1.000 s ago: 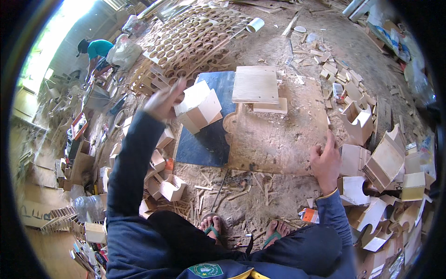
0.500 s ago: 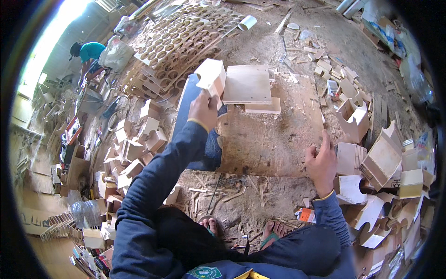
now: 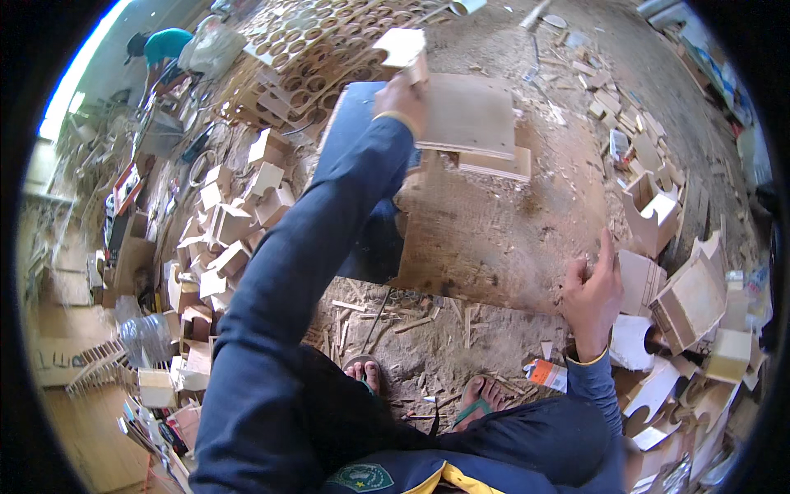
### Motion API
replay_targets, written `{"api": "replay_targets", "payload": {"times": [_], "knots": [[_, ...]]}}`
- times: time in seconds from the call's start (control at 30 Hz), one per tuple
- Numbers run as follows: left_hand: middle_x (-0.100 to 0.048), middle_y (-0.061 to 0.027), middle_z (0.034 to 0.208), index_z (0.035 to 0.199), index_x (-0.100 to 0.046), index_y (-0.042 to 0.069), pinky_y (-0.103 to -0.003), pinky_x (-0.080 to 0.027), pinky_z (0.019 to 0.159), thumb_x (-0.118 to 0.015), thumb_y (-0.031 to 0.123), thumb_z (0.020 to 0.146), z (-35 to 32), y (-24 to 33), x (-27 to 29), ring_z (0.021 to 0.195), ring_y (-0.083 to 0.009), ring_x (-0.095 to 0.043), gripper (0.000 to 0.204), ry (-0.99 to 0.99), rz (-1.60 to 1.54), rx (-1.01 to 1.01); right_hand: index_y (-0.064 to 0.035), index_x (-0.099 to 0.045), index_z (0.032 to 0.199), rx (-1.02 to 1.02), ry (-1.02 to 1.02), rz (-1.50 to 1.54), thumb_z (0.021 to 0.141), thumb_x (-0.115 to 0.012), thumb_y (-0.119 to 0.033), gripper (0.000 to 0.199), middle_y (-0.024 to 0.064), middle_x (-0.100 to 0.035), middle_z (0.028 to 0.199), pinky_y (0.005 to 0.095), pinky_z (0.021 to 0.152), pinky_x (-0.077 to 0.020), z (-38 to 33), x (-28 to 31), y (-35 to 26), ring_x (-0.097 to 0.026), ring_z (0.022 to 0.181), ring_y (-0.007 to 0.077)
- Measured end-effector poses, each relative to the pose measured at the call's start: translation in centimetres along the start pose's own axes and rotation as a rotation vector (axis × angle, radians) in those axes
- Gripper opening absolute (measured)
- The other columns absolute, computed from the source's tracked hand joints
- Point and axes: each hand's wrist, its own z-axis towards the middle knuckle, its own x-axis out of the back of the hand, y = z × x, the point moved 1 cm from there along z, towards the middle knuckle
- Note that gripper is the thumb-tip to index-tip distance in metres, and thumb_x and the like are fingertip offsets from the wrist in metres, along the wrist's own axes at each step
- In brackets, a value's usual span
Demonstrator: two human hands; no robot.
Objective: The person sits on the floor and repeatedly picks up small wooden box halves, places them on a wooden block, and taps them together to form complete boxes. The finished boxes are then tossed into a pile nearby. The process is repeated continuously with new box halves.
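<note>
My left hand (image 3: 401, 103) reaches to the far side of a low plywood board (image 3: 494, 239), its fingers closed round a small pale wooden box (image 3: 401, 48). Next to that box lies a square wooden panel (image 3: 473, 111), raised on a wooden block (image 3: 498, 163) that juts out from under its near edge. Dark blue cloth (image 3: 346, 123) covers the board's left side, partly hidden under my left forearm. At the board's right edge rests my right hand (image 3: 594, 296), index finger stretched out and the others loosely bent, with nothing visible in it.
Pale wooden boxes with curved cut-outs pile up on the left (image 3: 230, 222) and on the right (image 3: 691, 296). Beyond the board lie sheets full of round holes (image 3: 321, 41). Offcuts litter the floor near my feet, beside an orange-and-white packet (image 3: 546, 375). A person (image 3: 164, 53) bends over at far left.
My left hand has carried the small box farther away and to the right, along the panel's left side. The whole view has shifted slightly. My right hand stays by the board's right edge.
</note>
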Motion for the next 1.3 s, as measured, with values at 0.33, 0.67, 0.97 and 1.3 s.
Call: {"api": "replay_targets", "payload": {"times": [0.33, 0.67, 0.97, 1.3], "knots": [[-0.071, -0.0136, 0.094, 0.104, -0.063, 0.003, -0.039, -0.052, 0.080, -0.054, 0.028, 0.095, 10.7, -17.2, 12.0, 0.088, -0.0268, -0.068, 0.028, 0.442, 0.781, -0.352, 0.0027, -0.045, 0.136, 0.028, -0.019, 0.008, 0.084, -0.054, -0.012, 0.056, 0.0305, -0.055, 0.127, 0.0477, 0.095, -0.0453, 0.1, -0.5, 0.9, -0.055, 0.114, 0.0455], [-0.065, -0.0123, 0.121, 0.125, -0.062, 0.000, -0.036, -0.042, 0.102, -0.065, 0.029, 0.093, -5.7, -35.8, 15.4, 0.113, -0.0205, -0.058, 0.044, -0.624, -0.071, 0.255, -0.0014, -0.047, 0.136, -0.021, -0.083, -0.056, 0.089, -0.048, -0.011, 0.048, 0.0277, -0.055, 0.130, 0.0458, 0.102, -0.0394, 0.7, -0.6, 2.3, -0.052, 0.121, 0.0429], [-0.052, -0.0122, 0.137, 0.149, -0.030, 0.018, -0.049, -0.043, 0.102, -0.068, 0.014, 0.079, -7.3, -40.8, 12.2, 0.127, -0.0331, -0.048, 0.079, -0.249, 0.747, 0.016, 0.0006, -0.048, 0.133, 0.016, -0.028, -0.065, 0.090, -0.044, -0.009, 0.044, 0.0270, -0.057, 0.127, 0.0448, 0.098, -0.0406, 0.6, -0.9, 2.1, -0.056, 0.115, 0.0412], [-0.061, -0.0128, 0.120, 0.132, -0.044, 0.003, -0.036, -0.049, 0.098, -0.087, 0.015, 0.069, -5.1, -34.1, 20.7, 0.111, -0.0224, -0.060, 0.077, -0.164, -0.417, 0.257, 0.0016, -0.049, 0.131, 0.057, -0.013, -0.096, 0.087, -0.048, -0.010, 0.045, 0.0280, -0.061, 0.117, 0.0451, 0.093, -0.0445, 0.5, -0.9, 1.7, -0.060, 0.107, 0.0427]]}}
